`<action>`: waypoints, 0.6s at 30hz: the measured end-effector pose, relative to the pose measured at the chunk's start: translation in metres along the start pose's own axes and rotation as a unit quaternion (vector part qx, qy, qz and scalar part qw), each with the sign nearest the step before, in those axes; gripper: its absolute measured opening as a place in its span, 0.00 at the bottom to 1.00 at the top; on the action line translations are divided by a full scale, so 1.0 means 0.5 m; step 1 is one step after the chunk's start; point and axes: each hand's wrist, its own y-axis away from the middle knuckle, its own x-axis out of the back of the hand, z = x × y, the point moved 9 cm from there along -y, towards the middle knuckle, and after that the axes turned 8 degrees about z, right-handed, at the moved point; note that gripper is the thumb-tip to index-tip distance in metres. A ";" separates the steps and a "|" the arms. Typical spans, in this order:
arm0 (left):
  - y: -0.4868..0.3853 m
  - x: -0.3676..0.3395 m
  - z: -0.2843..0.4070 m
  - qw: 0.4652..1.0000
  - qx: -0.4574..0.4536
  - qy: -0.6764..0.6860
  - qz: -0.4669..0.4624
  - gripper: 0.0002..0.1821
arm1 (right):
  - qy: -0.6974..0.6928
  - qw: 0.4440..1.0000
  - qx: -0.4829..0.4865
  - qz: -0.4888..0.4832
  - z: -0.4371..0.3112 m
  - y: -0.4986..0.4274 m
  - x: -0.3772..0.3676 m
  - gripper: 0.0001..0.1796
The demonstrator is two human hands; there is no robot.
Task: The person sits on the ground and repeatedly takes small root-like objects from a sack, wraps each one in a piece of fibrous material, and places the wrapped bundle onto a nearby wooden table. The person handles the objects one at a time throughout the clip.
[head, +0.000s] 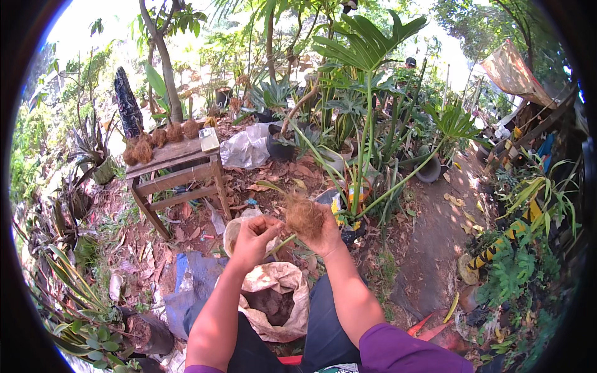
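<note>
My right hand (329,233) holds a shaggy ball of brown fibre (304,217), which looks like coconut coir, up in front of me. My left hand (255,240) is just left of the ball, thumb and forefinger pinched together. Whether a thin strand lies between those fingertips is too small to tell. A pale green stem (283,243) shows just below the ball, between my hands. Below my hands, between my knees, an open woven sack (301,298) with a rolled-down rim holds dark brown crumbly material (275,307). Partly hidden behind my left hand is a pale round container (232,235).
A wooden bench (175,156) at the left carries several fibre balls (175,133) and a small pale box (208,140). A large-leaved potted plant (368,116) rises ahead. Blue sheeting (198,272) lies on the ground at left. Black-and-yellow striped material (499,240) lies at right.
</note>
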 end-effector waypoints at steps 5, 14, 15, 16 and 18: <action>0.007 0.014 0.037 0.971 -0.065 -0.203 0.107 0.10 | -0.050 0.996 0.057 0.045 0.008 -0.040 0.024 0.26; 0.061 0.085 0.120 0.955 -0.094 -0.229 0.166 0.08 | 0.030 0.999 0.017 -0.038 0.092 -0.041 -0.066 0.27; 0.075 0.088 0.137 0.939 -0.126 -0.274 0.166 0.08 | 0.026 0.998 0.013 -0.063 0.107 -0.040 -0.083 0.27; 0.088 0.088 0.154 0.921 -0.158 -0.318 0.162 0.08 | 0.017 0.998 0.035 -0.059 0.113 -0.042 -0.089 0.26; 0.111 0.095 0.172 0.896 -0.179 -0.377 0.152 0.09 | 0.057 0.994 0.090 -0.015 0.131 -0.054 -0.093 0.30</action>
